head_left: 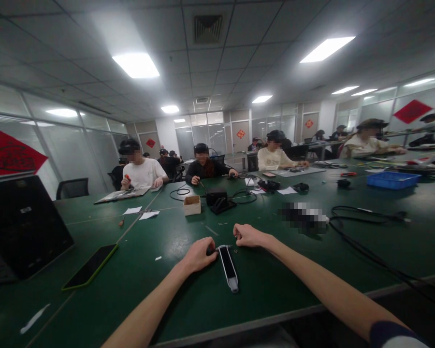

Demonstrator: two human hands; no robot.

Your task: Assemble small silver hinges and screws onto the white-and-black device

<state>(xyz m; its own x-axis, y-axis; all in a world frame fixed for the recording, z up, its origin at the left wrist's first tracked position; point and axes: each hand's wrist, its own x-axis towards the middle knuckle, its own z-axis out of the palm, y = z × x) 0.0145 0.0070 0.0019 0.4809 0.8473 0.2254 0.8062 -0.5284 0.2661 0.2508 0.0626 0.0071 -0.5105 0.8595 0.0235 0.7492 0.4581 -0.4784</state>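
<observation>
A slim black and silver device, like a remote control, lies lengthwise on the green table in front of me. My left hand rests at its far end, fingers curled and pinched on a small dark part there. My right hand sits just right of that end, fingers closed in a pinch on something too small to make out.
A phone in a green case lies to the left, beside a dark laptop. A small cardboard box, black cables and a blue tray sit farther out. Several people work across the table.
</observation>
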